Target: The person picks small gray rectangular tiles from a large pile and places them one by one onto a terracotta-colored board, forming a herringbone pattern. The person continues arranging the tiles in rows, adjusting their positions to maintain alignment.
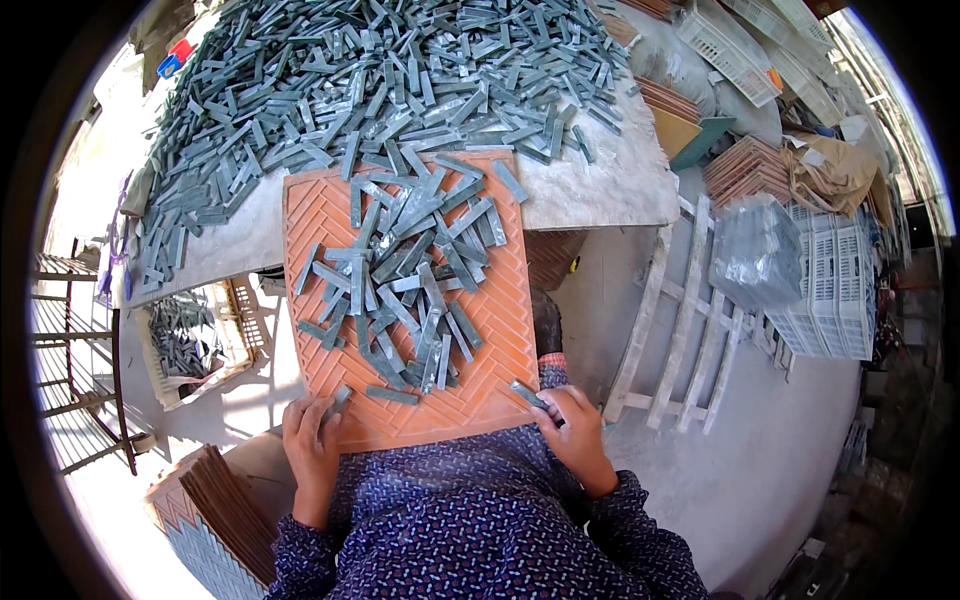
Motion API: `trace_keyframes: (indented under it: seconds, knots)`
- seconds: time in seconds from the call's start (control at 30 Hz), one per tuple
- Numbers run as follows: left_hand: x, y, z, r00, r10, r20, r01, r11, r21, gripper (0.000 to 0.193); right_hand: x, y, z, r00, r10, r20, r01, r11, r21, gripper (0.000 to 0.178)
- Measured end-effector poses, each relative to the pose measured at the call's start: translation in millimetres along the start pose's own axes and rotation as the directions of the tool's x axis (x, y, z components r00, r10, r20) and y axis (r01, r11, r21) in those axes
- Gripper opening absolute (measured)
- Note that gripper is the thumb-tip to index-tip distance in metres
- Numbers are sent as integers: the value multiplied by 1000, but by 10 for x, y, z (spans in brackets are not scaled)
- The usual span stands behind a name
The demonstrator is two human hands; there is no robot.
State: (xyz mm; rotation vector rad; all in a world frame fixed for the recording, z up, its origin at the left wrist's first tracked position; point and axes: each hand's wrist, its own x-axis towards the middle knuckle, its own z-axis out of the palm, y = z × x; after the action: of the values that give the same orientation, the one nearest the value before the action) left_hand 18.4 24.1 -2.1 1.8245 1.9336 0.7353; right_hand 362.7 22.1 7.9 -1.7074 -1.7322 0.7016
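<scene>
In front of me an orange herringbone-grooved mould tray (430,428) tilts down from the table edge toward my lap. A loose pile of grey-green stone strips (408,285) covers its middle and upper part. At the tray's lower left corner, my left hand (312,450) is closed around a short grey-green stone strip (340,398). My right hand (580,435) pinches another stone strip (526,394) at the lower right corner. One single strip (391,395) lies near the tray's lower edge, between the hands. The grooves along the sides and bottom look bare.
A large heap of strips (390,80) covers the pale table (600,195) beyond the tray. Below left stands a crate (238,325) of strips, with stacked trays (225,500) nearer me. To the right are a wooden pallet frame (668,330) and white plastic crates (830,285).
</scene>
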Motion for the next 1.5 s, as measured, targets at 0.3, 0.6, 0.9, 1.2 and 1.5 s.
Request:
trace_keyframes:
  seconds: [0.3, 0.6, 0.9, 1.2, 1.5]
  knots:
    - [-11, 5, 7, 998, 61, -18, -60, 996, 70, 29, 95, -52, 71, 999, -50, -20, 50, 999, -8, 24]
    - [-35, 259, 13, 998, -17, 58, 28, 979, -202, 25, 180, -87, 126, 995, -80, -57, 79, 997, -11, 20]
    - [98, 913, 569, 902, 305, 305, -169, 900, -402, 26, 254, -64, 104, 999, -31, -11, 32, 995, 94, 20]
    - [136, 1010, 791, 853, 441, 280, -389, 894, -222, 32, 242, -25, 134, 994, -93, -59, 100, 986, 131, 20]
    - [116, 1089, 733, 857, 364, 364, -316, 930, -187, 23, 261, -94, 79, 971, -234, -50, 239, 962, 131, 17]
